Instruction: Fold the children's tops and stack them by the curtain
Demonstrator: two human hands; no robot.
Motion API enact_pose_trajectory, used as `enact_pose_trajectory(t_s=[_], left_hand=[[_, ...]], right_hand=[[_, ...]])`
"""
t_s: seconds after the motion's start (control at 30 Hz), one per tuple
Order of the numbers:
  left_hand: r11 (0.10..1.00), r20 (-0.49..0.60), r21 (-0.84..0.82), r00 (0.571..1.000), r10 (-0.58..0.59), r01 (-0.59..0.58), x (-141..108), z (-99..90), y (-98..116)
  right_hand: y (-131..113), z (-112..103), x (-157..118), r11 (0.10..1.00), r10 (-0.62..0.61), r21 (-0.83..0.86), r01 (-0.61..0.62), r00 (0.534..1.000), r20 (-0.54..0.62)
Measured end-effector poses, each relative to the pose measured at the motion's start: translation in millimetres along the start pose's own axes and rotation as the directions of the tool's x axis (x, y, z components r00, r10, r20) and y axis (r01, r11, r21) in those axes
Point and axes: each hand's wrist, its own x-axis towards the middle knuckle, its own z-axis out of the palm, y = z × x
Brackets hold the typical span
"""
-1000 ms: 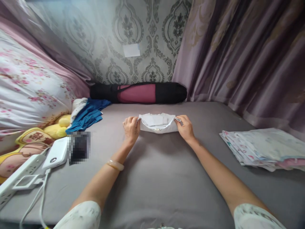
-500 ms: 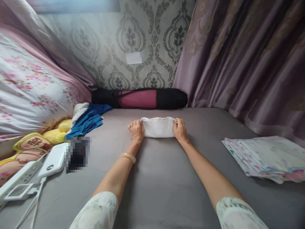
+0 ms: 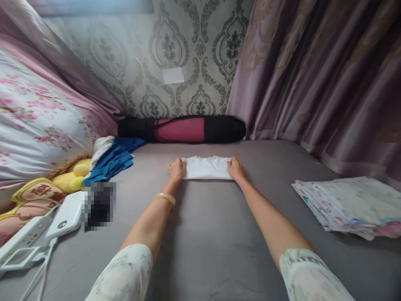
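A white cloth garment (image 3: 206,168), folded into a flat strip, lies across the grey sheet in front of me; its exact kind I cannot make out. My left hand (image 3: 177,169) is closed on its left end, fingers curled round the edge. At the opposite end, my right hand (image 3: 236,168) grips the upper right corner in the same way. The strip is stretched between both fists, its top edge slightly wavy. A pale bangle (image 3: 166,198) circles my left wrist.
On the right lies a stack of printed cloths (image 3: 351,205). A black and red long bag (image 3: 181,128) rests against the wall. To the left are blue clothing (image 3: 117,156), a yellow plush (image 3: 70,179), a white power bank (image 3: 67,213) and a power strip (image 3: 26,236) with cables.
The garment's upper edge has turned over, so the loose band at its top no longer shows. It now looks flatter and slightly wider. Both hands keep their hold.
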Motion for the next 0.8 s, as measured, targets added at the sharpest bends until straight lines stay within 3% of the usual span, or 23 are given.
enact_pose_trajectory(t_s=[0.13, 0.4, 0.8], left_hand=[[0.989, 0.059, -0.098, 0.992, -0.109, 0.115, 10.4, 2.2, -3.6], [0.991, -0.013, -0.110, 0.996, -0.083, 0.082, 16.5, 10.4, -5.1], [0.988, 0.035, -0.065, 0.990, -0.137, 0.139, 22.7, 8.3, -0.7]], right_hand=[[4.2, -2.8, 12.2, 0.992, 0.104, 0.062, -0.108, 0.993, 0.062], [3.8, -6.2, 15.6, 0.981, 0.186, 0.051, -0.189, 0.981, 0.049], [-5.2, -6.7, 13.1, 0.977, 0.209, -0.045, -0.207, 0.977, 0.041]])
